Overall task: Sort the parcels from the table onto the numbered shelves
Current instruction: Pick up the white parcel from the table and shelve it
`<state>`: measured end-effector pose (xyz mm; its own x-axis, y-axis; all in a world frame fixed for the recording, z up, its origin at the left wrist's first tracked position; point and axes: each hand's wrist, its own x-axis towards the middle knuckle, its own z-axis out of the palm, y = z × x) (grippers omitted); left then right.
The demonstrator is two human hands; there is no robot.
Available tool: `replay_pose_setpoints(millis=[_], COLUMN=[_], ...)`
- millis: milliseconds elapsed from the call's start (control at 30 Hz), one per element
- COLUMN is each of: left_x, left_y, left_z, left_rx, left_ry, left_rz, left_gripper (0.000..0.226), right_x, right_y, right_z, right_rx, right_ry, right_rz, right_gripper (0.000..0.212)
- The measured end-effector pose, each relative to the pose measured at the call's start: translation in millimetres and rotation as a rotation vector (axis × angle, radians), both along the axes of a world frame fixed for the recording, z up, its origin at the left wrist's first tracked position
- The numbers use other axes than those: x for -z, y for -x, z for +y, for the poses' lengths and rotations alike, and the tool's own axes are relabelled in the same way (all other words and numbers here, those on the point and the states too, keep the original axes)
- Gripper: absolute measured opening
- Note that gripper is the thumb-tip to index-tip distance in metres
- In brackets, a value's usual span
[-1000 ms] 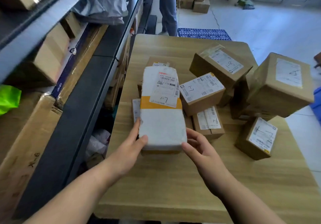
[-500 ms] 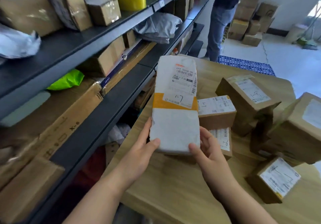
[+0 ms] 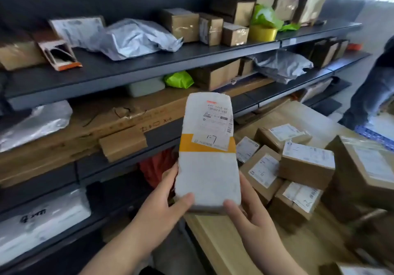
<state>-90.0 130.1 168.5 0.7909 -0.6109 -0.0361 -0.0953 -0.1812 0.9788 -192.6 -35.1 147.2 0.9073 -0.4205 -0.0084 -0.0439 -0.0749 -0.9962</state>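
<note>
White parcel (image 3: pixel 207 168) marked 1-7, centre frame, upright, held above surface (image 3: pixel 215 245) edge, facing shelves (image 3: pixel 149 65). Left grip (image 3: pixel 162 208) curled round its lower-left corner, right grip (image 3: pixel 251 221) round lower-right, thumbs on front face.

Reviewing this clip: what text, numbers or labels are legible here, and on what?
"1-7": handwritten on the label of the white parcel.
"X-6": side of the long cardboard box.
"647 9468 00", roughly, digits blurred: printed at the top of that parcel's label.
Labels on the brown boxes: too blurred to read.
</note>
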Motion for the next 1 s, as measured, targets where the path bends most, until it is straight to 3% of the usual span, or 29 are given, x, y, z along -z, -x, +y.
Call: replay_pose_setpoints(millis=[433,633,1000], left_x=[-10,-7,10], left_y=[35,71,185], left_z=[174,302,528], left_rx=[-0.542,-0.823,-1.256], left_ry=[0.052,0.112,0.122], left_rz=[0.013,0.001,-0.033], left_gripper=[0.068,0.057,0.073], right_x=[-13,-14,-6], right_y=[-64,-83,-51], right_z=[138,273,542], right_rx=[-0.531,-0.814,-1.324], right_ry=[0.074,0.124,0.104], right_rz=[-0.003,-0.006,0.004], right_gripper=[0.055,0.059,0.076])
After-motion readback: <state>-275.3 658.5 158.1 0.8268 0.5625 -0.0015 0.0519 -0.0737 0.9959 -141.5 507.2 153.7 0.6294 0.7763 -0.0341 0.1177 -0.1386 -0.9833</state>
